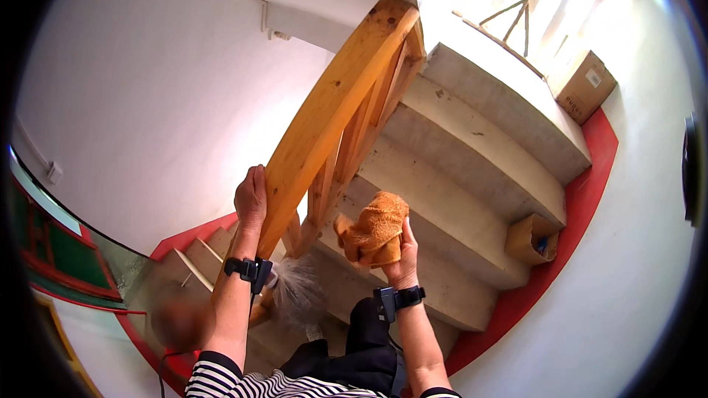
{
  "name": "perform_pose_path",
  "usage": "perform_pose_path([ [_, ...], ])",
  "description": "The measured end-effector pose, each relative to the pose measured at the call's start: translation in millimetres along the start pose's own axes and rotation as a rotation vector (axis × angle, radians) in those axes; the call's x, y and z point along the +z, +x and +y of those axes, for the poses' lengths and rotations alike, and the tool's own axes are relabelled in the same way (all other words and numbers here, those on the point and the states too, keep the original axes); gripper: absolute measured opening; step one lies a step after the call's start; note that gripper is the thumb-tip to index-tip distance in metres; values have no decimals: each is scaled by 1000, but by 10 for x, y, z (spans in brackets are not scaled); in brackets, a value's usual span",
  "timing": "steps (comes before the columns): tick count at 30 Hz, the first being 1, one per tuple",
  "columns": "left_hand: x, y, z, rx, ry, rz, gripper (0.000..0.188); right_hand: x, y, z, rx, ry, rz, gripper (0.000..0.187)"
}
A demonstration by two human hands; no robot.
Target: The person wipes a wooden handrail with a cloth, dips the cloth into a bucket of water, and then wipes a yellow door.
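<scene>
My right hand [402, 254] is closed on a bunched orange-brown cloth [380, 228], held up over the stairs to the right of the handrail. The cloth's left end looks smeared by motion. A thick yellow wooden handrail [332, 103] slopes from the far top down toward me. Against its left edge my left hand [251, 195] rests closed, thumb and fingers together at the wood; part of its grip is hidden. Wooden balusters [361, 133] stand under the rail. Each wrist wears a black strapped device.
Concrete steps [464, 140] climb to the far right, bordered by a red wall band [546, 287]. An open cardboard box [532, 239] sits on a step, a closed carton [586, 88] at the top. Translucent plastic [295, 291] hangs by the lower rail. More steps [203, 254] lie left.
</scene>
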State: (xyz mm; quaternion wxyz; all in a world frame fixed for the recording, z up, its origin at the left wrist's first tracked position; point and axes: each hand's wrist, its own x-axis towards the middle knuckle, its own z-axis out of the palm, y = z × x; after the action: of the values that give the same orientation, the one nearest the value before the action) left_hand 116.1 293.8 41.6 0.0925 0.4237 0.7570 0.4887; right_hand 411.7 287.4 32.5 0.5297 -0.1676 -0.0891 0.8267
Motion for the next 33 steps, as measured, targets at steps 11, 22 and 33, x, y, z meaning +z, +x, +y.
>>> perform_pose_path([
  [11, 190, 20, -24, 36, -71, -17, 42, -224, -743, -338, -160, -64, 11, 51],
  [22, 128, -9, -198, 166, -36, 50, 44, 41, -1587, -78, -329, -341, -71, 53],
  [33, 66, 36, -116, 88, 60, 63, 43, 35, -1541, 68, -208, -364, -23, 57],
])
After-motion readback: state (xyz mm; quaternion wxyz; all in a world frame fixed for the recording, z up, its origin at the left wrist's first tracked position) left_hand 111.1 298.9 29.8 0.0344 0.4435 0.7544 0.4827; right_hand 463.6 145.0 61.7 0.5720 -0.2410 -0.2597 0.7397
